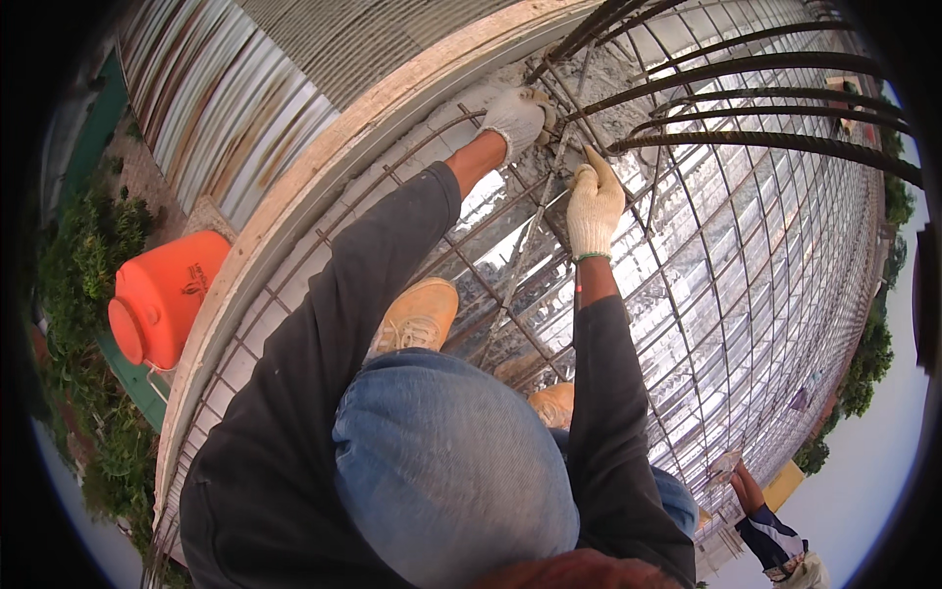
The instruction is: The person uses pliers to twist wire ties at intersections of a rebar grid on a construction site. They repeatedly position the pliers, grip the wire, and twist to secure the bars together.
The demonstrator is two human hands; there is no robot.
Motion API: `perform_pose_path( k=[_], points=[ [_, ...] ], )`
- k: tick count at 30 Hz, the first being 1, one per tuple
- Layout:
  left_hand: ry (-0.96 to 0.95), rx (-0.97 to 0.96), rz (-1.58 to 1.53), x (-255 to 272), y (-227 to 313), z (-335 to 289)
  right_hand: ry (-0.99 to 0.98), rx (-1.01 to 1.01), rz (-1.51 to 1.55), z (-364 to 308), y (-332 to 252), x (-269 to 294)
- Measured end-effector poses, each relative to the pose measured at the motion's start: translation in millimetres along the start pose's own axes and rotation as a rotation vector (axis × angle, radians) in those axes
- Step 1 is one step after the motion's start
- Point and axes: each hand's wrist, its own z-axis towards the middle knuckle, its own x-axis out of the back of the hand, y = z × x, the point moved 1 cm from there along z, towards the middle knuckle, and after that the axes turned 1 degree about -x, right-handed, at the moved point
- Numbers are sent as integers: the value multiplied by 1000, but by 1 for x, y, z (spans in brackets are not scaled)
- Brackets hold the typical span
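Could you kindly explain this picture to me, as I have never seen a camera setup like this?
There is no robot here: these are a person's own gloved hands, seen by a wide fisheye camera worn on the head and looking down, so straight edges bend. The left hand and right hand are at a steel mesh over shiny ridged sheeting, near thick ribbed bars. The left fingers curl while the right index finger extends; whether either grip holds something small is hard to tell. Beyond the edge board is an orange container. Another person's arm shows at lower right.
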Motion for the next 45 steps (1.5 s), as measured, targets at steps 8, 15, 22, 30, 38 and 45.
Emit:
perform_pose_path(
  k=[8,15,22,30,38,45],
  points=[
    [30,-466,850,56,-42,62,-91,39,92,5,-10,-24],
    [168,-159,936,15,-15,61,-63,26,67,10,-1,-9],
    [174,-201,992,32,2,70,-95,22,87,11,2,-14],
    [339,-130,1107,-18,11,36,-58,0,81,16,10,-1],
    [151,-322,349,-6,-13,5,-137,-351,684,9,-13,-13],
    [20,-357,242,-2,-16,-11,-189,-153,466,-10,-23,-28]
  ],
)
